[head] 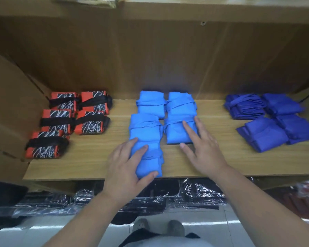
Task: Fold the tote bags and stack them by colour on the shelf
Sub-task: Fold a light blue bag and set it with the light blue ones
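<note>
On the wooden shelf [89, 163] lie three groups of folded tote bags. Several orange bags with black straps [68, 122] sit at the left, several light blue bags [168, 107] in the middle, several dark blue bags [268, 120] at the right. My left hand [125, 168] grips the nearest light blue folded bag [147, 157] at the shelf's front edge, fingers on top, thumb at its front end. My right hand [203, 147] is spread flat, fingertips resting on the front-right light blue bag [177, 132].
A cardboard panel [12, 107] stands against the shelf's left end. Below the shelf lie plastic-wrapped dark goods [194, 193] and red items [307, 191] at the right. An upper shelf board [168, 9] overhangs. My shoes [159, 227] show on the pale floor.
</note>
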